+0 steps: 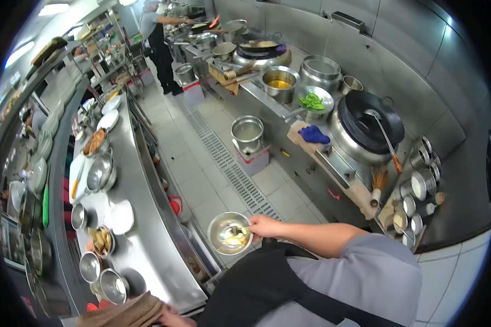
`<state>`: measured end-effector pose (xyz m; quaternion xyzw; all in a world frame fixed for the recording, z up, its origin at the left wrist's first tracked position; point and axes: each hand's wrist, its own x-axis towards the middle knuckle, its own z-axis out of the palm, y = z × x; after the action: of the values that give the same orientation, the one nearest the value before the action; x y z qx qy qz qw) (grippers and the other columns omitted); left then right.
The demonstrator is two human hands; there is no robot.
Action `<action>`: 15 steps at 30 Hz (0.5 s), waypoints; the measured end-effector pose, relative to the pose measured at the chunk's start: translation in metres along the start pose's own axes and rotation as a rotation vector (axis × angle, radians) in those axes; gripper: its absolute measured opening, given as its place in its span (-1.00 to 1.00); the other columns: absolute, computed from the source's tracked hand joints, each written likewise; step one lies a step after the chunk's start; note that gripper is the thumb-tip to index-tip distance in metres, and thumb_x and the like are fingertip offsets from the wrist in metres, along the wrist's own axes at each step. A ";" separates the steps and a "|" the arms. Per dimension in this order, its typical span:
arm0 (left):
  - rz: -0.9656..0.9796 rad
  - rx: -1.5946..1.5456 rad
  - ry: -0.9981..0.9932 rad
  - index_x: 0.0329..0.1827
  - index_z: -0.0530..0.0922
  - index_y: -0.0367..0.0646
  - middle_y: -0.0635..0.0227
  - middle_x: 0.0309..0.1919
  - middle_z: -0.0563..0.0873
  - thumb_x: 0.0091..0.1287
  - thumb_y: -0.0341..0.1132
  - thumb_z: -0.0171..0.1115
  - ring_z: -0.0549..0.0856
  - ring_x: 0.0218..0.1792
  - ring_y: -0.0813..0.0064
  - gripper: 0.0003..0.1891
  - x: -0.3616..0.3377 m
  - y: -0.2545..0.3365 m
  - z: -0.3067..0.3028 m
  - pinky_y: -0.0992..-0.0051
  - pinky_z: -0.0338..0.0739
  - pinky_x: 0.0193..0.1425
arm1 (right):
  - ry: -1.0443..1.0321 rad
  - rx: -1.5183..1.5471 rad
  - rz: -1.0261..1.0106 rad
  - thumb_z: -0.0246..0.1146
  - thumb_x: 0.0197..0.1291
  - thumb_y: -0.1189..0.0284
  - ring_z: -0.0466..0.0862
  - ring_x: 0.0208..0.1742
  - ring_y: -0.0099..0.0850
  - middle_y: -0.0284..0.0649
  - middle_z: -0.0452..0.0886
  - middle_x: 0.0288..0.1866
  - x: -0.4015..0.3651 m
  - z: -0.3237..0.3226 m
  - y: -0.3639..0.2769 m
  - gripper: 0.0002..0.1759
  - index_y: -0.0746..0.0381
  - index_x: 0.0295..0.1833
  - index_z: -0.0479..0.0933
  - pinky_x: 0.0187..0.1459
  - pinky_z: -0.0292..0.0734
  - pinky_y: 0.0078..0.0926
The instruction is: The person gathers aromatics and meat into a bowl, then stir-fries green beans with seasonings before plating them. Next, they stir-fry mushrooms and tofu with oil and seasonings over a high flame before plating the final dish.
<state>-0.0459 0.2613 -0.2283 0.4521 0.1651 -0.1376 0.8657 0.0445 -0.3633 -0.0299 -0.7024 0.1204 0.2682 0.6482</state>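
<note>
My right hand [265,226] grips the rim of a shiny metal bowl [217,224], with the arm stretched over the aisle floor. Small pale-yellow pieces [235,237] lie in the bottom of that bowl. Low at the frame's edge, my left hand [174,317] is closed at the end of a brown towel [128,312], though most of its fingers are hidden. Close to the towel, two small metal bowls [114,285] stand on the steel counter [161,272].
On the left counter are a bowl of yellowish pieces [100,240] and a white plate [122,217]. Across the aisle sit a black wok [360,128] with a ladle [384,131], and greens [312,101] in a strainer. A metal pot [247,133] stands low in the aisle. Another person [158,43] works farther back.
</note>
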 end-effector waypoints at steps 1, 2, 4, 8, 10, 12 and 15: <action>0.174 0.204 0.454 -0.10 0.54 -0.27 0.26 -0.29 0.67 0.33 -0.23 0.14 0.62 -0.34 0.51 -0.73 -0.011 -0.033 0.152 0.50 0.51 -0.27 | 0.038 -0.038 -0.005 0.10 0.20 0.46 0.67 -0.42 -0.48 -0.20 0.62 -0.42 -0.004 -0.017 -0.003 -0.83 0.38 -0.28 0.48 -0.42 0.60 -0.55; 0.014 0.317 0.363 0.00 0.49 -0.32 0.15 -0.19 0.66 0.36 -0.22 0.14 0.65 -0.30 0.44 -0.68 -0.009 -0.023 0.254 0.48 0.56 -0.25 | 0.037 -0.040 -0.021 0.10 0.20 0.46 0.67 -0.42 -0.48 -0.20 0.62 -0.42 -0.001 -0.034 0.002 -0.83 0.38 -0.28 0.48 -0.42 0.60 -0.55; -0.069 0.542 0.155 0.03 0.47 -0.34 0.13 -0.20 0.67 0.39 -0.19 0.13 0.69 -0.30 0.44 -0.64 0.019 -0.023 0.397 0.50 0.59 -0.25 | 0.121 0.091 0.051 0.11 0.19 0.46 0.66 -0.44 -0.49 -0.21 0.62 -0.44 0.007 -0.062 0.013 -0.84 0.36 -0.30 0.48 -0.42 0.60 -0.55; 0.007 0.884 -0.125 -0.19 0.49 -0.32 0.24 -0.42 0.65 0.35 -0.25 0.16 0.69 -0.39 0.46 -0.75 0.102 -0.048 0.513 0.52 0.59 -0.35 | 0.160 -0.012 -0.072 0.11 0.17 0.47 0.64 -0.48 -0.51 -0.25 0.60 -0.45 0.015 -0.099 0.000 -0.88 0.31 -0.33 0.46 -0.43 0.58 -0.55; 0.073 1.069 -0.149 -0.24 0.47 -0.32 0.23 -0.44 0.63 0.34 -0.30 0.16 0.69 -0.42 0.45 -0.79 0.131 -0.057 0.541 0.52 0.59 -0.38 | 0.202 -0.018 -0.083 0.10 0.17 0.47 0.63 -0.48 -0.53 -0.27 0.58 -0.46 0.011 -0.120 -0.012 -0.89 0.30 -0.33 0.46 -0.44 0.56 -0.56; 0.052 0.992 -0.273 -0.30 0.44 -0.32 0.21 -0.44 0.62 0.31 -0.39 0.11 0.68 -0.44 0.43 -0.86 0.152 -0.058 0.566 0.50 0.61 -0.41 | 0.292 -0.002 -0.110 0.16 0.19 0.41 0.61 -0.50 -0.56 -0.31 0.56 -0.46 -0.001 -0.138 -0.024 -0.85 0.28 -0.34 0.45 -0.46 0.50 -0.58; -0.215 0.752 -0.430 -0.31 0.44 -0.31 0.24 -0.44 0.60 0.27 -0.44 0.07 0.68 -0.44 0.42 -0.91 0.170 -0.061 0.609 0.48 0.65 -0.36 | 0.316 0.029 -0.207 0.25 0.17 0.31 0.64 -0.44 -0.54 -0.28 0.57 -0.46 -0.016 -0.178 -0.014 -0.76 0.29 -0.27 0.50 -0.40 0.53 -0.53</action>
<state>0.1826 -0.2921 -0.0162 0.6769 -0.0340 -0.3683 0.6364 0.0774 -0.5385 -0.0069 -0.7348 0.1517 0.0849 0.6556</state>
